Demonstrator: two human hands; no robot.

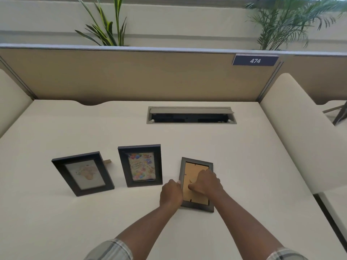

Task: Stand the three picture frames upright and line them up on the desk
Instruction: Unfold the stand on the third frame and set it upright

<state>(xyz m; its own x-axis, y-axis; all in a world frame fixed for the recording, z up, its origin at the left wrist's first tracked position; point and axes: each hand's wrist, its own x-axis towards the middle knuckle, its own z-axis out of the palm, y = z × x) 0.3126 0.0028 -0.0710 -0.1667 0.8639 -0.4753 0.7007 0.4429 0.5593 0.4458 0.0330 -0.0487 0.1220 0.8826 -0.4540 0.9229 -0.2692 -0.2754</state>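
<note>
Two black picture frames stand upright on the cream desk (pixel 244 166). The left frame (pixel 82 173) shows a pale map-like picture and is turned slightly; its prop peeks out behind. The middle frame (pixel 140 166) holds a colourful birthday card. A third frame (pixel 195 166) lies face down to their right, brown backing up. My left hand (pixel 171 194) grips its left edge. My right hand (pixel 205 182) rests on the backing, fingers curled at the stand flap; what the fingers hold is hidden.
A grey cable hatch (pixel 191 115) is set into the desk behind the frames, its lid open. A tan partition (pixel 131 76) with a "474" label (pixel 255 61) closes the far side. Cream side panels stand left and right. Plants rise behind the partition.
</note>
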